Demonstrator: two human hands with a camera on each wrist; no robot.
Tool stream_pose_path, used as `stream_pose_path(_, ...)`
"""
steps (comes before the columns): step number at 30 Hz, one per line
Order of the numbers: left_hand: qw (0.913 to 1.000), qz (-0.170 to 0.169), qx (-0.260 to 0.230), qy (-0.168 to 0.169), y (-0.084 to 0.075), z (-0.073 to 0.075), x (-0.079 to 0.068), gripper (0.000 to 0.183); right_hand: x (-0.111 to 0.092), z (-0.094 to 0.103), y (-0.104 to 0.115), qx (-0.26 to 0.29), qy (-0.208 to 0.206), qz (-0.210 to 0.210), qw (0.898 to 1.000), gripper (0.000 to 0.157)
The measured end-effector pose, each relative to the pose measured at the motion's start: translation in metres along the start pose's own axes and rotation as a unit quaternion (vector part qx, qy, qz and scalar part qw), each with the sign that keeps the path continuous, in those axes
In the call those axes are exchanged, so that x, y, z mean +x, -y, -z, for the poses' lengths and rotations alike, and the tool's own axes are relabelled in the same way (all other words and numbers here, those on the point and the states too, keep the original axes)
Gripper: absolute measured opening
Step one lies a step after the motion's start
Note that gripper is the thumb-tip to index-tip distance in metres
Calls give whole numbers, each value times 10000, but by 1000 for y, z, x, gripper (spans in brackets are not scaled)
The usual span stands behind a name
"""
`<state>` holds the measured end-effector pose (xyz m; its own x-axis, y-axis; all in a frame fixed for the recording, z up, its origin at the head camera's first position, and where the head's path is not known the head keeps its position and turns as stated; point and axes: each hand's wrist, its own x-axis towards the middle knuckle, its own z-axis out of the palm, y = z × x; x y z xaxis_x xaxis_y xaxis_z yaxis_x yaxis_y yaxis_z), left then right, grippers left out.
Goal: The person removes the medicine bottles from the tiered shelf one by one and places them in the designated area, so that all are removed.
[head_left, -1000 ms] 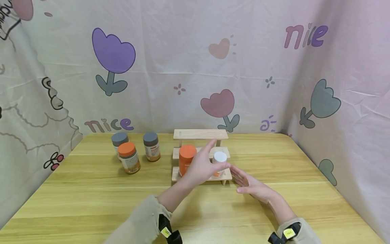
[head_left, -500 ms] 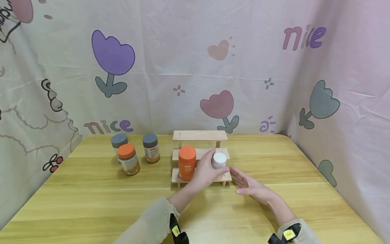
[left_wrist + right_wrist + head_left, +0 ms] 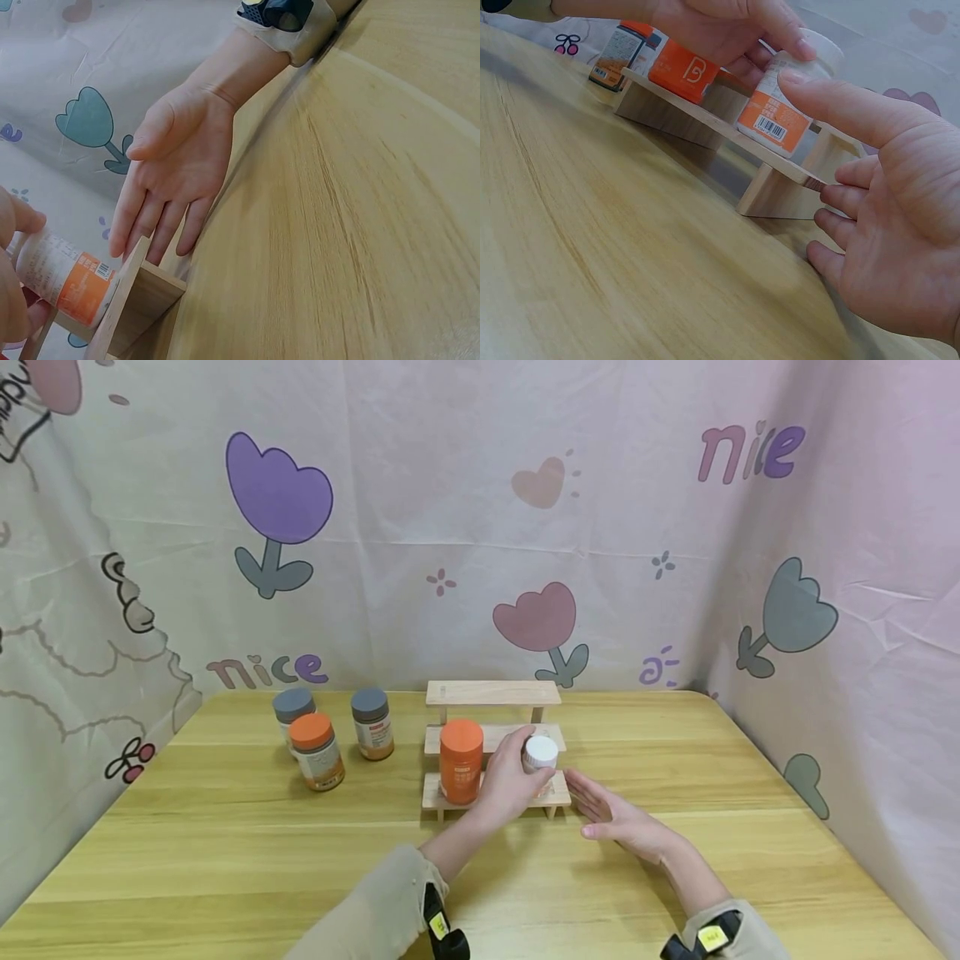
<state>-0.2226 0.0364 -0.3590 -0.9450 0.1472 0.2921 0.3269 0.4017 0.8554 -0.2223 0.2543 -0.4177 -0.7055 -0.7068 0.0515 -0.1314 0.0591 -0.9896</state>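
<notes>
My left hand (image 3: 510,785) holds a white-capped pill bottle (image 3: 542,752), thumb on the near side and fingers behind. The bottle, white with an orange label panel (image 3: 775,116), stands upright on the lowest step of a three-tier wooden rack (image 3: 495,693), near its right end. Left of that hand an orange jar (image 3: 461,762) with an orange lid stands on the same step. My right hand (image 3: 633,822) is held with fingers extended, palm turned toward the rack, its fingertips right at the step's right end (image 3: 810,182).
At the left of the wooden table (image 3: 225,877) stand an orange-lidded jar (image 3: 318,752) and two grey-lidded jars, one (image 3: 372,724) apart and one (image 3: 294,703) partly hidden behind the orange-lidded one. A printed cloth (image 3: 420,485) hangs behind the table and along both sides.
My left hand has come down and right beside the orange jar, and its spread thumb and fingers have closed in on the white bottle. The right hand stays in place.
</notes>
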Motion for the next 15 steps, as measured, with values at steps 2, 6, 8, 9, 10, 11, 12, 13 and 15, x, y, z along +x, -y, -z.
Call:
stream_pose_path(2,10000,-29,33,-27,0,-1,0,58,0,0,0,-7,3,-2,10000,82)
stream_pose_path(6,9998,-142,109,-87,-1,-3,-1,52,-1,0,0,-6,15,-15,10000,82)
stream_pose_path(8,9997,-194,117,-101,-2,-3,-1,50,-1,0,0,-16,8,-31,10000,81)
stream_pose_path(9,9996,-220,113,-105,-3,-2,-2,50,-1,0,0,-18,4,-33,10000,82)
stream_pose_path(10,9996,-230,87,-100,-4,-2,-2,50,0,0,0,-28,-4,-44,10000,82)
stream_pose_path(11,9996,-242,70,-96,-5,-1,-2,50,0,0,0,-38,-13,-49,10000,82)
stream_pose_path(12,9996,-255,48,-89,-6,0,-2,50,0,0,0,-46,-21,-50,10000,82)
stream_pose_path(13,9996,-256,14,-74,-7,0,-2,50,0,0,0,-53,-22,-53,10000,82)
stream_pose_path(15,9996,-262,-29,-64,-9,1,-3,50,0,0,0,-67,-24,-63,10000,81)
